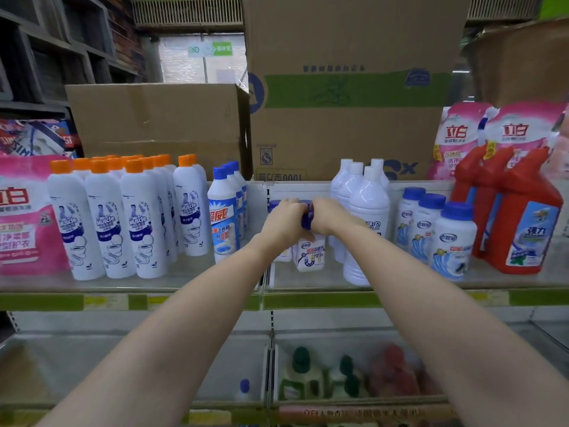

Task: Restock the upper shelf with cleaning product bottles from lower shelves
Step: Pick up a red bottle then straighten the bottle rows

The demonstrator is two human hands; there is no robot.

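Two cardboard boxes are stacked behind the products, a tall one (348,87) at centre right and a lower one (154,118) to its left. The upper shelf (215,280) is seen across the middle, with a green price strip along its near edge. At far left a pink detergent bag (24,217) stands, and beside it a block of white bottles with orange caps (104,217). Red bottles (520,211) are placed at the right end, with three blue-capped white jars (452,238) just left of them. Plain white bottles (366,204) stand right of centre, and tall blue-capped bottles (223,217) left of centre. Between those, a small white bottle with a blue cap (309,251) stands on the upper shelf. Its cap is gripped from the left by the left hand (284,220) and from the right by the right hand (328,218), fingers curled round it. Another blue cap is partly hidden behind the left hand. On the lower shelf (354,399), green-capped bottles (303,377) are seen blurred.
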